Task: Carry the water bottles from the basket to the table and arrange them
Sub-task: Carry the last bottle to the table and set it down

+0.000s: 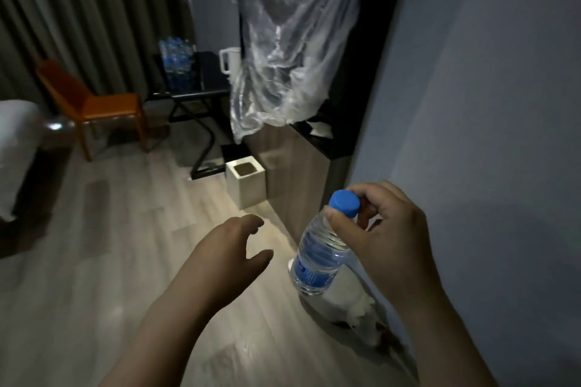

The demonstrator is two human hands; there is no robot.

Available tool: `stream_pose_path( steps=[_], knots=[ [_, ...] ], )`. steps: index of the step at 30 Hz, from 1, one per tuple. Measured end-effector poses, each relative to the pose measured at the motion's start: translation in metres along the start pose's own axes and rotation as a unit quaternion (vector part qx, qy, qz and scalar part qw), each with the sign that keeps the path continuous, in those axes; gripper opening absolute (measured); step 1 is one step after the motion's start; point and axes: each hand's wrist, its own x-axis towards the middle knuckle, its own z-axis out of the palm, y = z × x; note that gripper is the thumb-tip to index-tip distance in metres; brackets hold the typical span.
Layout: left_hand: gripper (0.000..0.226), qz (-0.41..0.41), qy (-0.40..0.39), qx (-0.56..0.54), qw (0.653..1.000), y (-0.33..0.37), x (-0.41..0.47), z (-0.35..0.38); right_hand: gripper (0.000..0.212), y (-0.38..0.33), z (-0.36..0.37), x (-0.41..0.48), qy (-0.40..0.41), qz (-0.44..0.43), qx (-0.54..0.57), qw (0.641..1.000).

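Grip is the weak spot imo. Right hand has the clear plastic water bottle w/ blue label only by its round blue screw cap. Thumb and a couple of fingertips are pinched round the cap and neck, other fingers curled behind it. Bottle body hangs free below the fingers, tilted, bottom swung toward the left hand, nothing under it but floor. Full-looking bottle + tiny pinch = could slip or swing out, esp. while walking. Cap could also twist if it's loose, can't tell from here. Grey wall is near the outer side of that hand, so a bump there could knock it too.

Left hand is empty, fingers spread and relaxed w/ a slight curl, touching nothing, near the bottle but apart from it. Prob best used as support under the base.

Black table is well ahead of the fingers, across the room, w/ a cluster of blue-label bottles on it. Sloppy landing next to them could topple some. Basket isn't in view.
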Motion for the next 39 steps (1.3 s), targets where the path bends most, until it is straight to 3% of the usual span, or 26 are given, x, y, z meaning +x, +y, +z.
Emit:
stream_pose_path(
  steps=[9, 20, 28, 39],
  knots=[
    [0.051, -0.099, 0.074, 0.017, 0.992, -0.074, 0.039, -0.05, 0.024, -0.019, 0.104, 0.089, -0.077, -0.08, 0.108, 0.988],
    [0.053, -0.181, 0.141, 0.045, 0.972, -0.12, 0.156, -0.093, 0.015, -0.013, 0.202, 0.232, -0.137, -0.177, 0.146, 0.964],
    [0.051, -0.201, 0.174, 0.052, 0.963, -0.173, 0.233, -0.127, 0.027, -0.012, 0.284, 0.319, -0.174, -0.206, 0.145, 0.952],
    [0.05, -0.178, 0.185, 0.041, 0.966, -0.306, 0.336, -0.215, 0.021, -0.061, 0.433, 0.417, -0.152, -0.21, 0.146, 0.955]
  ],
)
